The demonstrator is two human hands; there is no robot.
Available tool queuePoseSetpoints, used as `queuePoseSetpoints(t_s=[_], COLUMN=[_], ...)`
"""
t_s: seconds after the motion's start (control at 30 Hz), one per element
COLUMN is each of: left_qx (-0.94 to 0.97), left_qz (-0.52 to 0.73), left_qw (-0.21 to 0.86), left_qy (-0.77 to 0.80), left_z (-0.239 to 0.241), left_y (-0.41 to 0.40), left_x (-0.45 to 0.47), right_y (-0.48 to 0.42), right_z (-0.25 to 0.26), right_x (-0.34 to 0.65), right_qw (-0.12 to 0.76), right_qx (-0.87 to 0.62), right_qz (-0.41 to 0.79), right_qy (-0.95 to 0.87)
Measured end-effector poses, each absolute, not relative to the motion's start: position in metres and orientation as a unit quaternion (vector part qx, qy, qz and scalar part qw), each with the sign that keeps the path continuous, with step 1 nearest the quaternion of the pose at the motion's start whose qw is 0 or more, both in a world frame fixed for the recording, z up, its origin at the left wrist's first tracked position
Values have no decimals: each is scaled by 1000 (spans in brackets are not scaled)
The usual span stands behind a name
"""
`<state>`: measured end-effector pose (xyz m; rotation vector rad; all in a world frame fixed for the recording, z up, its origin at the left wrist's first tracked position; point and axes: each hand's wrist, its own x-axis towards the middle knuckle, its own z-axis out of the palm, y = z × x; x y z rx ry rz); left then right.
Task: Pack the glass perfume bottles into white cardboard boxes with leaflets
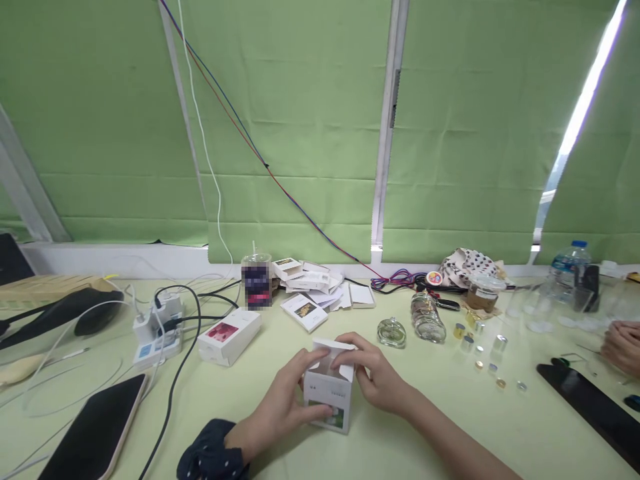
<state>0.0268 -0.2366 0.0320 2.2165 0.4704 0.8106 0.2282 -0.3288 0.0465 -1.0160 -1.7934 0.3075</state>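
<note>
A small white carton [327, 390] with a green picture on its front stands upright on the table, its top flaps raised. My left hand [290, 393] wraps its left side, thumb across the front picture. At the upper right, my right hand [375, 373] pinches a flap, with fingers bent over the opening. The inside of the carton is mostly hidden. Behind and to the right, a round glass bottle [391, 332] lies on the table near several more glass bottles [427, 319].
Left are a white box with a red picture [230, 337], a power strip with cables [157, 340] and a phone [95, 430]. Flattened cartons [320, 287] and a drink cup [257, 280] stand behind. Small caps [467, 343] lie right, near another person's hand [623, 347].
</note>
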Motion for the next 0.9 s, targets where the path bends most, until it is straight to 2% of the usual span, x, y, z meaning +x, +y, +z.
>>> queuePoseSetpoints(t_s=[0.17, 0.3, 0.63, 0.9], left_qx=[899, 908, 768, 775], left_qz=[300, 295, 425, 408], left_qw=[283, 252, 431, 410], left_qy=[149, 157, 207, 255], left_z=[36, 37, 32, 18], left_y=[-234, -236, -243, -229], left_x=[26, 26, 30, 24], right_y=[-340, -338, -325, -318], right_z=[61, 59, 40, 28], right_x=[226, 226, 219, 213], right_qw=[484, 485, 587, 640], right_qx=[-412, -423, -435, -410], right_qz=[239, 265, 274, 319], right_qy=[-734, -718, -626, -566])
